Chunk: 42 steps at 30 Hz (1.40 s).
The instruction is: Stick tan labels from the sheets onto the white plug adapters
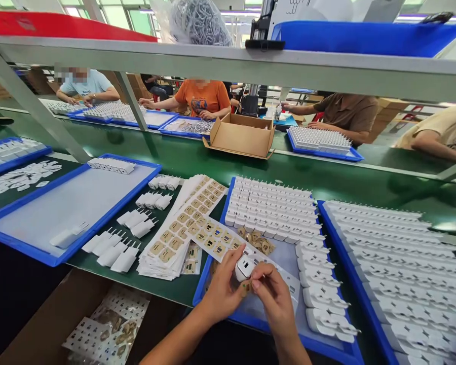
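Observation:
My left hand (223,289) grips a small white charger plug (244,267), its port face turned toward me. My right hand (273,295) pinches at the plug's lower edge, thumb and fingers against it, with a small brownish sticker at the fingertips. Both hands hover over a blue tray (209,284) that holds rows of white plugs (273,208) and loose peeled stickers (259,243). A sheet of yellow-brown stickers (216,238) lies just beyond my left hand.
A stack of sticker sheets (178,228) and finished plugs (117,248) lie to the left, beside a nearly bare blue tray (19,238). Another full tray (403,263) sits at right. A cardboard box (243,134) and several seated workers are across the green belt. A metal shelf (228,63) runs overhead.

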Tool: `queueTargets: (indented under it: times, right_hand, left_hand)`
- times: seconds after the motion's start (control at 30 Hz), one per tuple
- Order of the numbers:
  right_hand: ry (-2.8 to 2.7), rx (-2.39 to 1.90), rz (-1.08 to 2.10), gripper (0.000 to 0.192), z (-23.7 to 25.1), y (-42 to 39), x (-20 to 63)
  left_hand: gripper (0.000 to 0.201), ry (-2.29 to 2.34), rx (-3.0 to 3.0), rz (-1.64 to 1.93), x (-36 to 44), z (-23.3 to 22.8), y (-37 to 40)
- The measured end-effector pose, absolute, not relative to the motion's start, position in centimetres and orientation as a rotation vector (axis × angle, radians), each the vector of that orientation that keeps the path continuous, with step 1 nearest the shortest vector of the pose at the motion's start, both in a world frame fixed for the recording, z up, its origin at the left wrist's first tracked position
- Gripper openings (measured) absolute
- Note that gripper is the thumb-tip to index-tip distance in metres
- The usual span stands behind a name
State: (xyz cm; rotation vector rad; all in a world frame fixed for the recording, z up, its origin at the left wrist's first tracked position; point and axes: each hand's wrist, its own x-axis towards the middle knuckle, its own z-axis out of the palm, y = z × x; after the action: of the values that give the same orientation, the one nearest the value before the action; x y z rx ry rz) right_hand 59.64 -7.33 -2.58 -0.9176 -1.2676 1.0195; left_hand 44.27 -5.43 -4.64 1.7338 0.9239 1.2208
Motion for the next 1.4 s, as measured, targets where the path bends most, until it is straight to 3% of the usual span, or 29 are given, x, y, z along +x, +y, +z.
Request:
queueTargets:
  times: [0.37, 1.4]
  right_hand:
    - [-1.026, -1.037, 1.106, 0.007, -1.6, -7.2, 61.2]
    - [-1.176, -1.188, 0.946, 0.013, -0.4, -6.5, 60.1]
  left_hand:
    - [0.048, 0.959, 1.860, 1.321, 44.0, -4.5, -5.2]
    - [0.052, 0.946, 1.944, 1.298, 43.8, -4.1, -5.2]
